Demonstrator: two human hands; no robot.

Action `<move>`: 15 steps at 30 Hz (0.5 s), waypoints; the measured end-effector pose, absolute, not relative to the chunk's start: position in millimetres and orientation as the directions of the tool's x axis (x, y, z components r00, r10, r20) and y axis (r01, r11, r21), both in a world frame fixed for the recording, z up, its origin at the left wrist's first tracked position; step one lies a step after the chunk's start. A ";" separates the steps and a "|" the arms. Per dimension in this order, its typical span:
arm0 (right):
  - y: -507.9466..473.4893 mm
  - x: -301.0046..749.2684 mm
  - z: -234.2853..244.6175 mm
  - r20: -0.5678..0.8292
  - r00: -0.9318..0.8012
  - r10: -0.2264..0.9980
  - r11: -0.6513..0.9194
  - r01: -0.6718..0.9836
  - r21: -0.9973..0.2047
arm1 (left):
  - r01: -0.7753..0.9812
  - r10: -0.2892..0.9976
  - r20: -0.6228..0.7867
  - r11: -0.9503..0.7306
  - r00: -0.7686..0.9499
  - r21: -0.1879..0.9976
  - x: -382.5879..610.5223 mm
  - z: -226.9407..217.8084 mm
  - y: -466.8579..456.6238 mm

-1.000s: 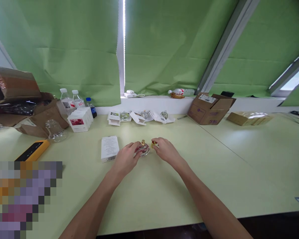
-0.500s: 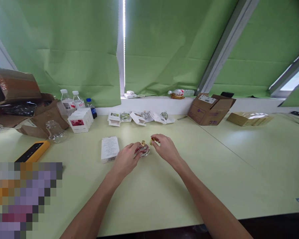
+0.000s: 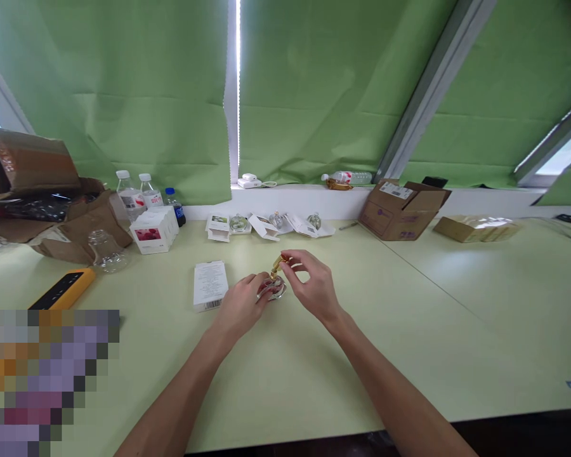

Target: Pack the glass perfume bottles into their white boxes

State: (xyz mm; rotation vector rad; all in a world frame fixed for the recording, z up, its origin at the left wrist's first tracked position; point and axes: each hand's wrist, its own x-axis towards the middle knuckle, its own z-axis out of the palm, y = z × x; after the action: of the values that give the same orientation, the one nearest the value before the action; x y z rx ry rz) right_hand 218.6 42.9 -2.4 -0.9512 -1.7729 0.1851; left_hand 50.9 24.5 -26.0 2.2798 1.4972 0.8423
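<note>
A clear glass perfume bottle (image 3: 276,289) with reddish contents and a gold neck stands on the pale table (image 3: 285,381). My left hand (image 3: 244,299) is closed on the bottle's left side. Between the thumb and fingertips of my right hand (image 3: 313,279) is a gold cap (image 3: 278,263), tilted just above the bottle's neck. Whether cap and neck touch, I cannot tell. Left of my left hand lies a white printed box (image 3: 210,284) with a barcode.
Small white boxes with glass bottles (image 3: 239,223) line the back. A stack of white boxes (image 3: 153,231), plastic bottles (image 3: 129,193) and a cardboard carton (image 3: 52,203) stand left. Another carton (image 3: 402,212) sits back right. A yellow-black device (image 3: 64,291) lies left.
My right hand has moved left with the gold cap, bringing it from beside the bottle to above its neck. My left hand has stayed on the bottle.
</note>
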 end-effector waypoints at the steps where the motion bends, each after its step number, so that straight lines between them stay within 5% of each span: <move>1: 42.5 217.8 -2.9 0.727 -0.134 0.673 0.676 0.510 -0.532 | 0.738 0.903 0.315 -0.423 0.293 0.526 50.9 -26.1 24.6; 15: 43.1 217.6 -7.8 0.682 -0.252 0.686 0.690 0.523 -0.500 | 0.731 0.892 0.341 -0.441 0.295 0.521 50.7 -27.8 24.4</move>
State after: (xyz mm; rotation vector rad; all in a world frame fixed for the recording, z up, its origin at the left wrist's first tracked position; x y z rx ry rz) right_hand 217.6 43.1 -7.8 -0.9397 -1.9229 0.2090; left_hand 50.7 24.4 -27.8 2.3004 1.4820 0.8739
